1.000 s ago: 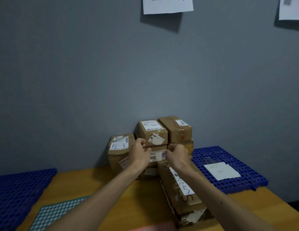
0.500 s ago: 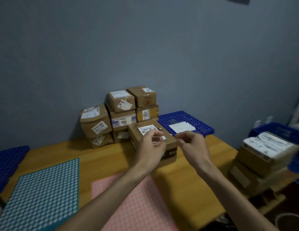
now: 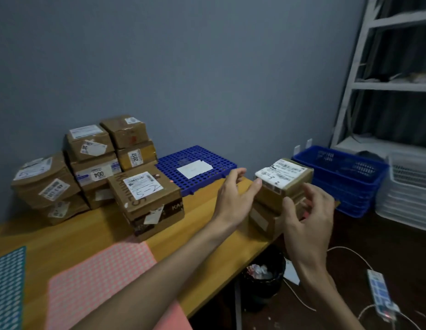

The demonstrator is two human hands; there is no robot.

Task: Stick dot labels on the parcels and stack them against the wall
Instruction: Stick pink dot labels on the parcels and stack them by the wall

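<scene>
Parcels (image 3: 88, 167) are stacked against the wall (image 3: 183, 79) on the left of the desk (image 3: 64, 236), with a pink dot sheet (image 3: 100, 277) lying in front. Right of them the left hand (image 3: 233, 201) and the right hand (image 3: 309, 225), fingers (image 3: 237, 173) released and spread, holding nothing, flank a labelled parcel (image 3: 283, 184) atop another by the desk's right end, before blue baskets (image 3: 345, 177).

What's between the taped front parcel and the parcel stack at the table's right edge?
Head view: the left hand, open, above bare tabletop. The blue grid mat sits further back, toward the wall.
</scene>
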